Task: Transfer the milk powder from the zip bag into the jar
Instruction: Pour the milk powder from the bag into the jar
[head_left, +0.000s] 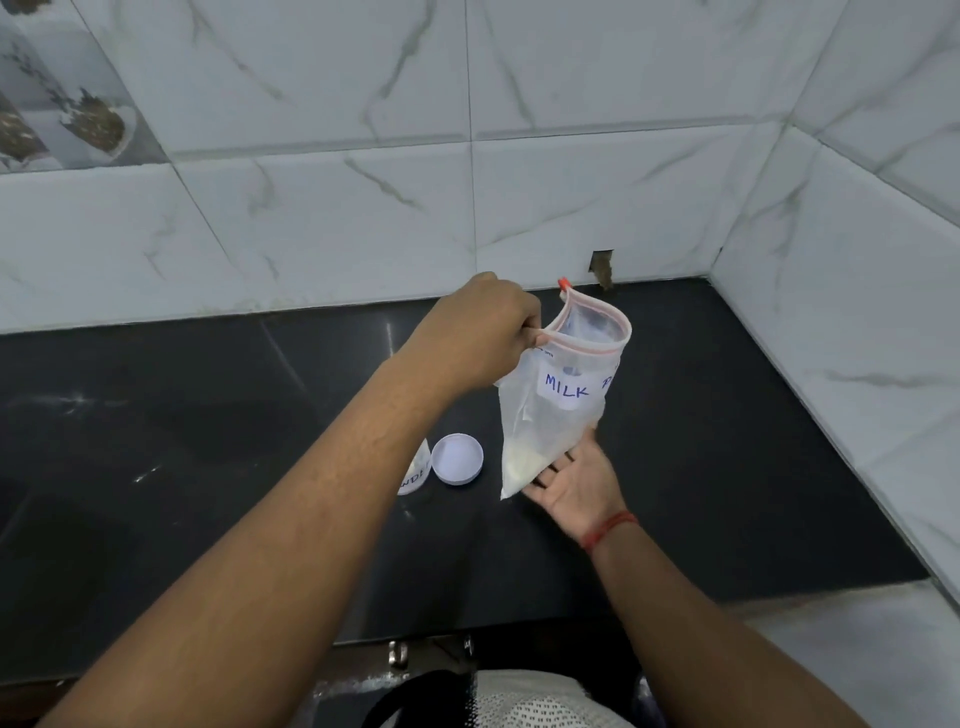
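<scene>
A clear zip bag (556, 410) labelled "MILK" hangs upright above the black counter, its red-edged mouth gaping open at the top. A little white powder lies in its lower corner. My left hand (480, 332) pinches the bag's top left rim. My right hand (576, 480) is palm up with fingers spread, touching the bag's bottom from underneath. The jar (415, 470) stands on the counter, mostly hidden behind my left forearm; only a strip with part of a label shows. Its round white lid (457, 460) lies beside it on the counter.
The black counter (727, 467) meets white marbled wall tiles at the back and on the right, forming a corner. A small dark hole (601, 267) breaks the back tiles. The counter's front edge (519, 631) runs just above my body.
</scene>
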